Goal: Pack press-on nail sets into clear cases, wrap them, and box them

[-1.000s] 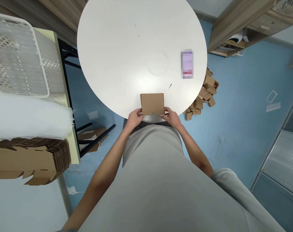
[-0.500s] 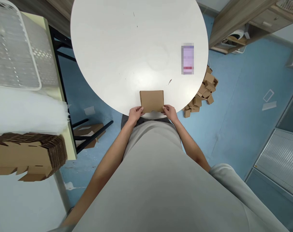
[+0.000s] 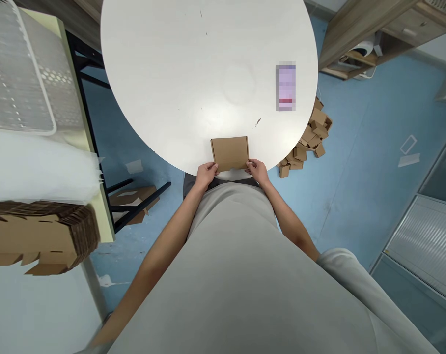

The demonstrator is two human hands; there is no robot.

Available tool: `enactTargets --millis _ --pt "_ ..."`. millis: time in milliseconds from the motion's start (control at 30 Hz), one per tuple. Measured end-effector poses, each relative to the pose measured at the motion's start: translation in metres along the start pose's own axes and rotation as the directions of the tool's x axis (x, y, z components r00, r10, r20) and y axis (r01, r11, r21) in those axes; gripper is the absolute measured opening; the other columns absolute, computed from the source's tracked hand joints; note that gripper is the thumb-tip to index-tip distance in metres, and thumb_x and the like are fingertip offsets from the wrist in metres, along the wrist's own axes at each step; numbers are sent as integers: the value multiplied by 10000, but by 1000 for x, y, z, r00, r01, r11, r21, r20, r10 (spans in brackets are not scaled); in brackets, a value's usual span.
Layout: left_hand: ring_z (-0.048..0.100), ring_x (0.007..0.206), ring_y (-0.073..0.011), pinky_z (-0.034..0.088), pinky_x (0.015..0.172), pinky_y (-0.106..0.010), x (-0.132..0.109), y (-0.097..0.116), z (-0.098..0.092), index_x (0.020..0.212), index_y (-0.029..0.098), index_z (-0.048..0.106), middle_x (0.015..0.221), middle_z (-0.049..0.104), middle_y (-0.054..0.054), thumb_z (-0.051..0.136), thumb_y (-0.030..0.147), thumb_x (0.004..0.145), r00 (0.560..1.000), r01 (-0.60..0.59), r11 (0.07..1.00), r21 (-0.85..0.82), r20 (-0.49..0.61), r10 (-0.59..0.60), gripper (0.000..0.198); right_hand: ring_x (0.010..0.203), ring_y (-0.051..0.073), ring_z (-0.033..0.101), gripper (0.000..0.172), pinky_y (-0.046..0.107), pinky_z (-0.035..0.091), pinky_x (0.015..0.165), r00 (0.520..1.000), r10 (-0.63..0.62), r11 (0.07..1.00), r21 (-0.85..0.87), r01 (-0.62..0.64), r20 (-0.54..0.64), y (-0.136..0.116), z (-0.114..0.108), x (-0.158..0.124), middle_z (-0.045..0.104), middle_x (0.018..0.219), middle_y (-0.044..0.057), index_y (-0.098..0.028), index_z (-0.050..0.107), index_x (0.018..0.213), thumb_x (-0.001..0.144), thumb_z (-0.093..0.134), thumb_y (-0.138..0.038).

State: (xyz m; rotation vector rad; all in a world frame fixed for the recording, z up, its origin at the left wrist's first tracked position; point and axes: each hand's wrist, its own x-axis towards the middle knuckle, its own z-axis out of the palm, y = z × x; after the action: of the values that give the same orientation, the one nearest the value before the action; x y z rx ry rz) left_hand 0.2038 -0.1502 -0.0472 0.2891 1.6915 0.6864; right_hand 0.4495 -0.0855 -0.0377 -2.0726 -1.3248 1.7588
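The cardboard box (image 3: 230, 153) lies between the two hands at the near edge of the round table (image 3: 160, 73), its broad brown face up and its long sides running roughly along that edge. The left hand (image 3: 207, 175) holds the box's near left corner, thumb on top, and the right hand (image 3: 259, 172) holds the near right corner in the same way, so the box's near side spans the space between them. Both grips are narrow; the fingers beneath the cardboard are hidden. Most of the box reaches past the fingertips toward the table's middle, and its far corners are untouched. A pixelated lilac rectangle (image 3: 286, 86) lies by the table's right edge, well apart from the right hand. Beyond that edge, small cardboard boxes (image 3: 311, 135) are heaped on the floor (image 3: 355, 162).
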Motion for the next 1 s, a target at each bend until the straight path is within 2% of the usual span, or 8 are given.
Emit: enactTargets --millis 100,300,400,533,633,733,867,1000 --pt "755 943 -217 653 972 -405 1 -3 -2 1000 140 790 1013 811 -91 793 399 876 999 -32 999 39 6 31 287 866 238 851 387 425 690 912 1000 -6 999 -45 5 -21 -2 -2 -1 844 1012 72 -212 760 1260 1037 686 -520" --pt "756 1045 -319 570 1122 -506 1 -6 -9 1154 192 800 1171 786 -156 730 323 914 952 -255 849 463 -31 303 282 1023 273 801 419 466 628 1057 992 -110 955 -282 89 -59 -11 -6 -7 846 1096 89 -217 735 1404 1024 653 -373" --pt "759 1019 -307 584 1097 -492 1 -2 -7 1366 195 743 1326 719 -171 706 271 918 928 -321 798 510 1 373 456 1002 269 779 542 473 621 1063 984 -166 925 -356 132 -66 -16 -7 -8 798 1268 130 -201 674 1528 1006 647 -343" --pt "755 974 -286 607 1053 -473 -5 14 -5 1314 195 777 1259 711 -142 699 250 919 915 -371 769 521 63 398 407 991 252 779 521 446 639 1048 973 -229 937 -279 210 -38 -26 -12 -11 755 1373 129 -227 706 1499 1014 628 -398" --pt "754 955 -254 628 988 -418 -16 31 -10 1299 201 798 1185 733 -115 715 340 962 889 -432 778 456 72 452 375 1066 266 795 530 447 649 1047 968 -252 961 -118 250 2 -40 -22 -20 809 1277 82 -250 722 1465 1035 615 -540" --pt "760 988 -241 626 953 -378 -28 51 -18 1282 205 812 1165 764 -104 705 493 1016 871 -463 793 395 37 490 407 1009 283 815 563 460 662 1000 968 -251 967 -34 251 -8 -58 -35 -30 840 1030 58 -225 792 1309 1024 617 -679" --pt "789 925 -246 609 922 -380 -26 69 -24 1157 193 829 1122 802 -104 673 619 1037 894 -407 842 353 -36 447 469 898 283 824 594 435 667 927 969 -239 971 7 239 -59 -78 -44 -31 819 857 62 -204 820 1087 957 700 -771" --pt "797 877 -249 606 891 -375 -3 68 -21 1051 185 782 998 814 -96 750 633 988 934 -321 901 293 -60 353 453 800 266 813 576 412 668 836 981 -177 982 48 181 -84 -79 -37 -13 800 797 54 -211 767 989 882 802 -776"
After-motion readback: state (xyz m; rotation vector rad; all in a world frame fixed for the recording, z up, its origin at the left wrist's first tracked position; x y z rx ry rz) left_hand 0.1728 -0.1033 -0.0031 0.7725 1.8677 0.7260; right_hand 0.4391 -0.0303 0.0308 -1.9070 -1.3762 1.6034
